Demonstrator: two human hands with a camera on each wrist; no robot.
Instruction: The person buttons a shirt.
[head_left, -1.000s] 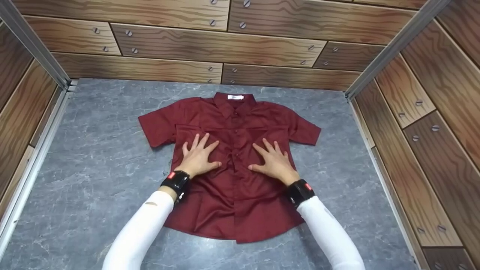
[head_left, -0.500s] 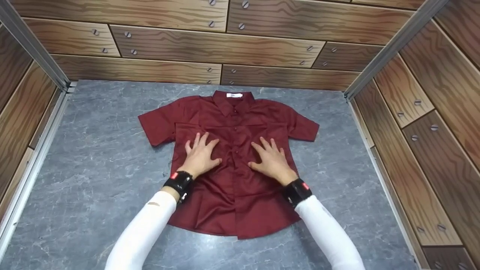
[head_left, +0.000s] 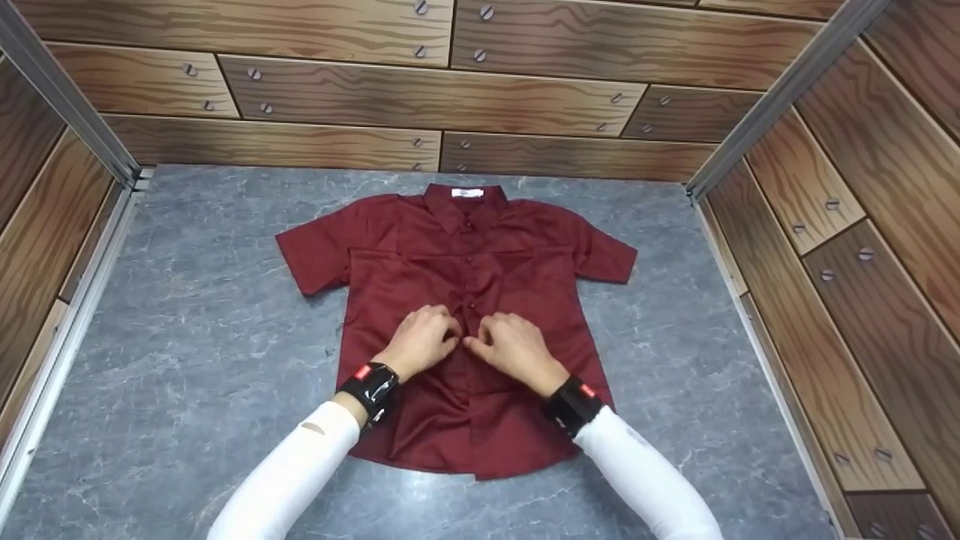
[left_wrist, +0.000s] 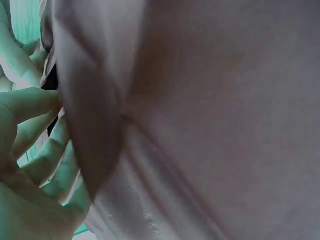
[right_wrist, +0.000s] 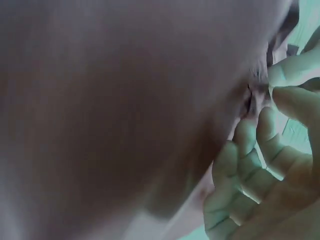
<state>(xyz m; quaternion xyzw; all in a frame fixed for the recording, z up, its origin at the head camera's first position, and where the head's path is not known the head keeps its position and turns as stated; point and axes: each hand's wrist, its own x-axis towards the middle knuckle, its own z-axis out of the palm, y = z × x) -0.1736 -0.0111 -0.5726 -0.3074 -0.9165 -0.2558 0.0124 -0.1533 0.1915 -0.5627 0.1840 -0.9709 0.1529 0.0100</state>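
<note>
A dark red short-sleeved button-up shirt (head_left: 525,285) lies spread face up, its collar (head_left: 450,217) toward the back. My left hand (head_left: 421,337) bends its fingers over the front placket from the left. From the right, my right hand (head_left: 514,346) does the same, thumbs nearly facing each other. In the left wrist view, the fingers (left_wrist: 52,155) reach the edge of the cloth (left_wrist: 200,100). The right wrist view has the thumb (right_wrist: 295,102) and bent fingers (right_wrist: 245,165) at a fold of the shirt. Whether cloth is pinched between the fingertips is unclear.
The shirt lies on a grey marbled surface (head_left: 187,337). Wood-patterned panels (head_left: 337,90) stand behind it and along both sides, with metal rails (head_left: 787,97) at the corners. Black bands (head_left: 373,390) circle both wrists below white sleeves.
Both hands lay flat with spread fingers on the shirt's chest. They have drawn inward and toward the hem to the placket, and their fingers have bent.
</note>
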